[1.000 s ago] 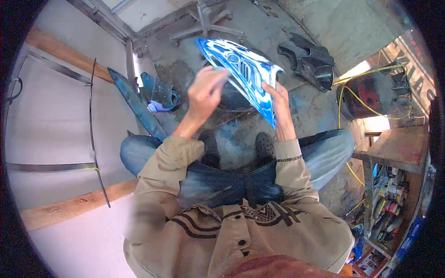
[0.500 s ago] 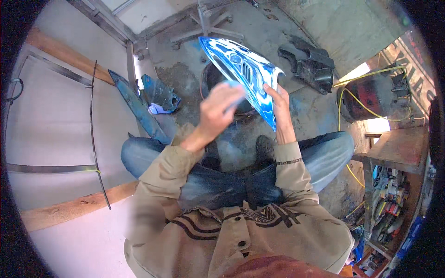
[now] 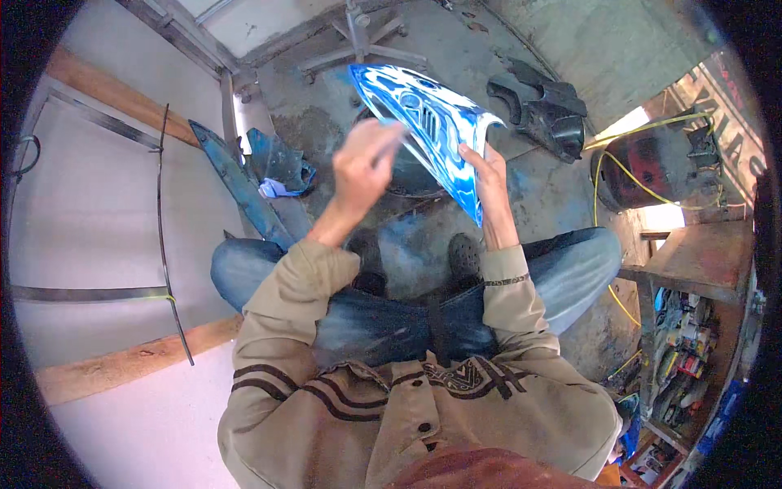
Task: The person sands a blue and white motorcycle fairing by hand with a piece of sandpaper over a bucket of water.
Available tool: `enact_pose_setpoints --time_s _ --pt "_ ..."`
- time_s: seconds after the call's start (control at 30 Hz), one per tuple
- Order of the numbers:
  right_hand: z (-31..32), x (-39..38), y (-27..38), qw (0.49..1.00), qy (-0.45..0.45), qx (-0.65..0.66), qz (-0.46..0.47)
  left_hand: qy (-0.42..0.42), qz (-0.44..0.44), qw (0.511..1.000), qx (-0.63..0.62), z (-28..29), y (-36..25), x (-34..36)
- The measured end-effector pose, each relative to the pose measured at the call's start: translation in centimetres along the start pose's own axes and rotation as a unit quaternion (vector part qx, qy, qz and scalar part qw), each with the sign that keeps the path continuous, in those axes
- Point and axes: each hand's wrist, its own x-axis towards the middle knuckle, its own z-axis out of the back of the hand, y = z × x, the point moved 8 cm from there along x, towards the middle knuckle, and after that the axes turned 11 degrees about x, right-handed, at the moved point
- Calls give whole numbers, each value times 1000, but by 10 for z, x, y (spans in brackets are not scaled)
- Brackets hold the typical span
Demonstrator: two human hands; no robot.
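Note:
A glossy blue and white curved panel [image 3: 440, 114], pointed at both ends and slotted in the middle, is held up over my knees. My right hand [image 3: 490, 181] grips its right edge, thumb on the patterned face and fingers behind. Close to the panel's left edge is my left hand [image 3: 362, 167], its fingers bent together and somewhat blurred. Whatever is between those fingers is too indistinct to name. Behind the panel, partly covered by it, is a dark round container [image 3: 415, 181].
Black moulded parts [image 3: 542, 110] lie on the floor beyond. Dirty blue panels [image 3: 236, 179] lean at the left near a pale cloth [image 3: 277, 189]. A dark drum-shaped machine [image 3: 652, 167] with a yellow cord stands right, above a wooden shelf [image 3: 692, 261] of supplies.
My left hand has shifted left and slightly up, away from the panel's lower left edge. The panel and my right hand have moved only slightly.

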Motion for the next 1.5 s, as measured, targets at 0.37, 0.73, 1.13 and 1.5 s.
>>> enact_pose_setpoints --time_s 0.37,0.73,1.13,1.5 --pt "3 1 -1 1000 5 3 -15 -8 -14 1000 -20 4 -3 7" --pt "0 6 -6 993 52 69 -83 35 -79 996 -31 -6 -40 8" --pt "88 44 -106 983 -25 -37 -176 145 76 986 1 -87 46 -61" --pt "70 39 -78 880 47 -470 47 160 53 986 5 -105 60 -78"
